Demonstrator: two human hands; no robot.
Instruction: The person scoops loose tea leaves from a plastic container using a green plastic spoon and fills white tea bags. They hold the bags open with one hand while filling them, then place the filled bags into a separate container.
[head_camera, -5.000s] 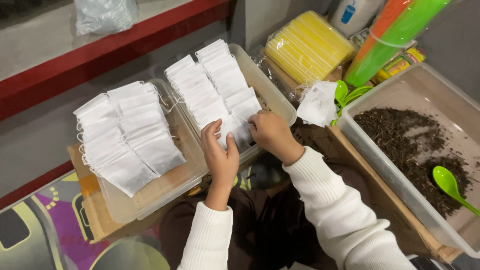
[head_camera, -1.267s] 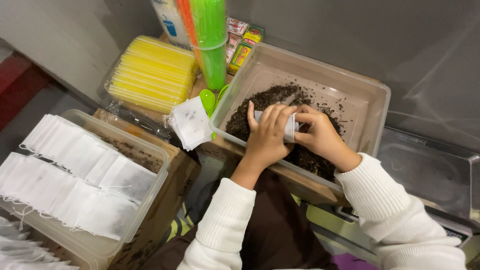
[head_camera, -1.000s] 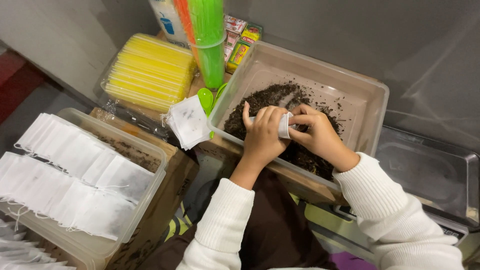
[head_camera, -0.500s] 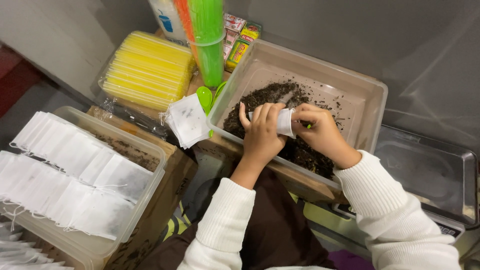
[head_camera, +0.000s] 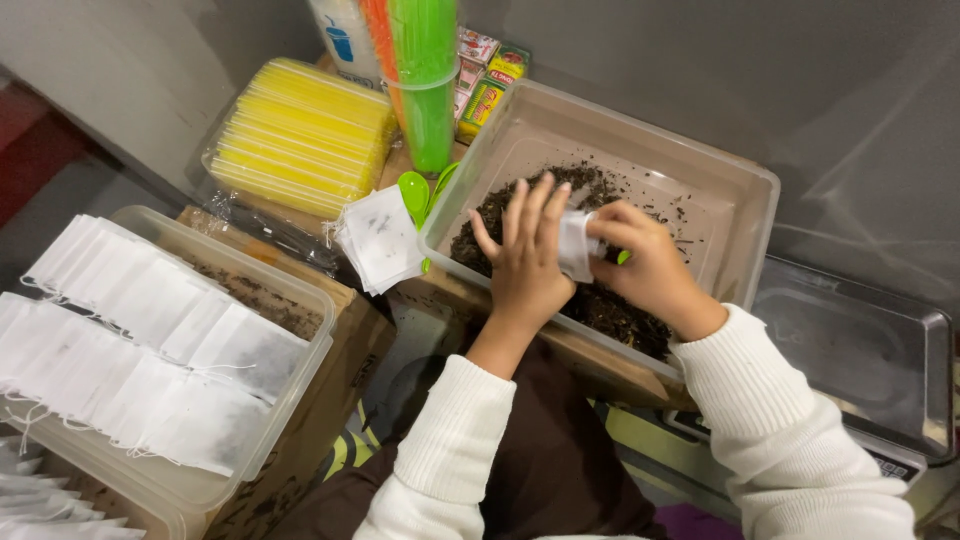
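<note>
While both hands are working over the clear plastic tub (head_camera: 742, 200) of dark loose tea leaves (head_camera: 610, 305), the left hand (head_camera: 527, 262) is holding a small white filter bag (head_camera: 577, 243) from its left side, with the fingers (head_camera: 540, 205) spread and pointing upward and the thumb standing apart. The right hand (head_camera: 648, 264) is closing around the other side of the bag, its fingers curled and pinching the bag's edge; a small piece of something green (head_camera: 623, 257) is showing just under these fingers, but it is too hidden to tell what it is. The bag is hanging above the tea leaves, between the two hands.

Left of the tub, a small stack of white filter bags (head_camera: 382, 238) is lying on the edge of the wooden worktop (head_camera: 600, 365), and green plastic spoons (head_camera: 416, 192) are lying just beside it. Behind them a tall stack of green cups (head_camera: 428, 80) is standing, and a clear pack of yellow straws (head_camera: 300, 135) is lying further left. Near the lower left, a clear container (head_camera: 300, 330) is holding rows of flat white bags (head_camera: 130, 340). At the right, a metal tray (head_camera: 860, 350) is resting near the person's white sleeve (head_camera: 790, 440).
</note>
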